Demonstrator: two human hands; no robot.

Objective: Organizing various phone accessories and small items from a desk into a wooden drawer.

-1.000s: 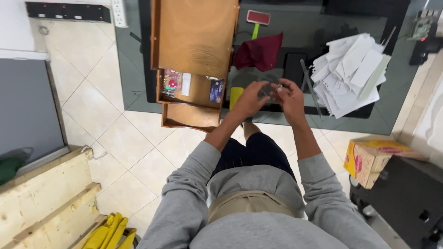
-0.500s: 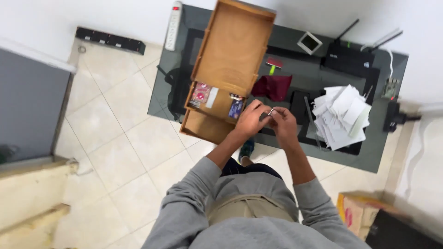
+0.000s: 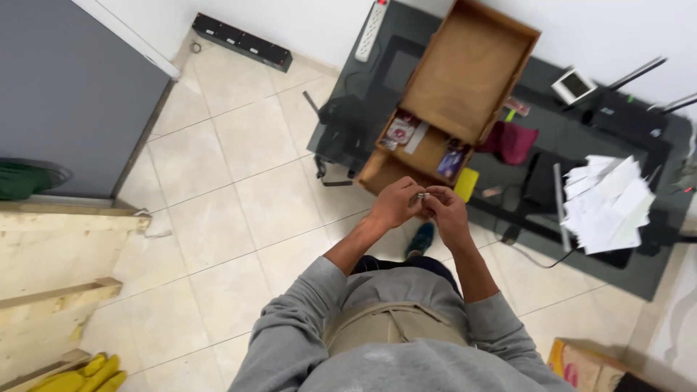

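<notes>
My left hand point(image 3: 394, 203) and my right hand point(image 3: 446, 211) meet in front of my body, over the tiled floor near the edge of a dark glass table point(image 3: 348, 123). Both pinch one small silvery object point(image 3: 421, 196) between their fingertips; it is too small to tell what it is. Just beyond the hands stands a stacked wooden tray point(image 3: 465, 69), with small packets on its lower shelf. A yellow card point(image 3: 465, 184) lies on the glass beside the tray.
On the table lie a dark red cloth point(image 3: 514, 140), a heap of white papers point(image 3: 606, 203), a black flat device point(image 3: 541, 181) and a white power strip point(image 3: 370, 29). A grey cabinet point(image 3: 65, 94) stands at left, pale wooden boards point(image 3: 51, 276) below it, a cardboard box point(image 3: 581, 363) bottom right.
The view has swung and pulled back, so the table now sits further up and right. My hands have drawn back from over the table to above the floor, still together on the small object.
</notes>
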